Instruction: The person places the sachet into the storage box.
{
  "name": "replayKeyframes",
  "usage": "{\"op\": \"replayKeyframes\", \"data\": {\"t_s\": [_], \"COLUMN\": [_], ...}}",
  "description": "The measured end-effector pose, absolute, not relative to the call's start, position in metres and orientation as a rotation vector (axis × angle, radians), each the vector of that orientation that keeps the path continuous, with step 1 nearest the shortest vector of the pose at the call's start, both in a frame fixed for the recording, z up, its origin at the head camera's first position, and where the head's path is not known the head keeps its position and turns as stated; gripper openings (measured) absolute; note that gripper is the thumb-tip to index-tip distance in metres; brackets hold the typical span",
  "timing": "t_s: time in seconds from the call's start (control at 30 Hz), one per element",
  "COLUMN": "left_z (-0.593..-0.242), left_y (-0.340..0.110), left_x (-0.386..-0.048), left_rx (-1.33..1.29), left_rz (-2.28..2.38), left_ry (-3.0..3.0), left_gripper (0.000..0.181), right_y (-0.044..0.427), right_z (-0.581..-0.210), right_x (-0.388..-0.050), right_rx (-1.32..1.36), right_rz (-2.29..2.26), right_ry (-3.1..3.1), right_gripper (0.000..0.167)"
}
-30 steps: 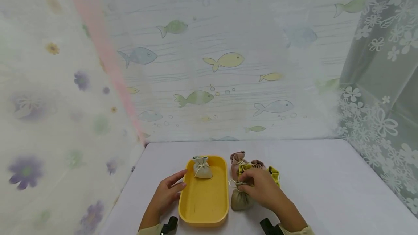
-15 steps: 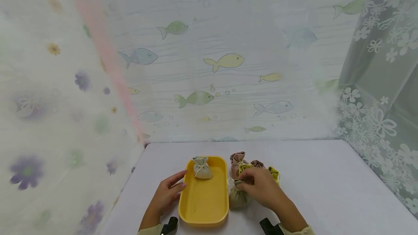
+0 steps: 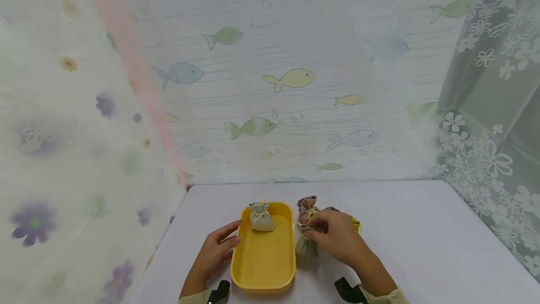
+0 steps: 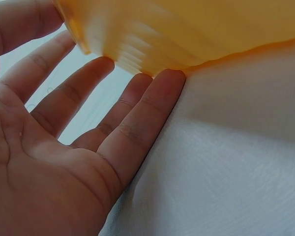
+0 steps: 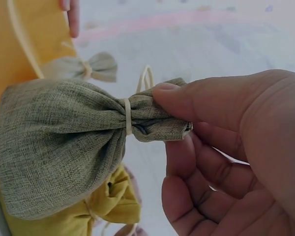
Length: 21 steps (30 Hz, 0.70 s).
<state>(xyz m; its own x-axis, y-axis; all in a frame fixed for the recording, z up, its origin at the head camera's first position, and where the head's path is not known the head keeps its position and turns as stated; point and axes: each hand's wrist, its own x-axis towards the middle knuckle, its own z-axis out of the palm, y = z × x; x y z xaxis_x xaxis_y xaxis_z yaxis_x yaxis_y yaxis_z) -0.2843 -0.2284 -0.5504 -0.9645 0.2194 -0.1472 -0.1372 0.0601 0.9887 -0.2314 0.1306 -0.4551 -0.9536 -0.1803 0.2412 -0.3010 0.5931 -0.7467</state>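
Left hand (image 3: 213,253): was held with fingers extended and apart, the fingertips set against the outer wall of the yellow, rounded-rectangular plastic tray (image 3: 263,262).
Right hand (image 3: 339,238): was clamped, thumb against fingers, on the gathered neck of the olive-grey woven-fabric drawstring bag (image 5: 59,142).
Held bag: was positioned just beside the tray's right side, outside it, its neck bound with a cream cord (image 5: 128,116).
Tray: was placed on the white-covered table (image 3: 422,238), a pale grey cloth drawstring bag (image 3: 262,221) set near its far end.
Behind the right hand: a dusty-pink cloth bag (image 3: 306,206) and a mustard-yellow cloth bag (image 5: 120,200) were partly hidden.
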Motion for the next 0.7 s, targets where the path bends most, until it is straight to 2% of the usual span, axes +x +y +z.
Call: {"op": "replayKeyframes", "data": {"t_s": [0.7], "left_z": [-0.552], "left_y": [-0.231], "left_x": [-0.286], "left_rx": [0.103], "left_rz": [1.956], "left_ry": [2.1], "left_gripper": [0.058], "right_y": [0.122], "right_z": [-0.439], "right_x": [-0.233], "right_rx": [0.265], "right_rz": [1.294], "right_ry": [-2.462], "right_gripper": [0.016]}}
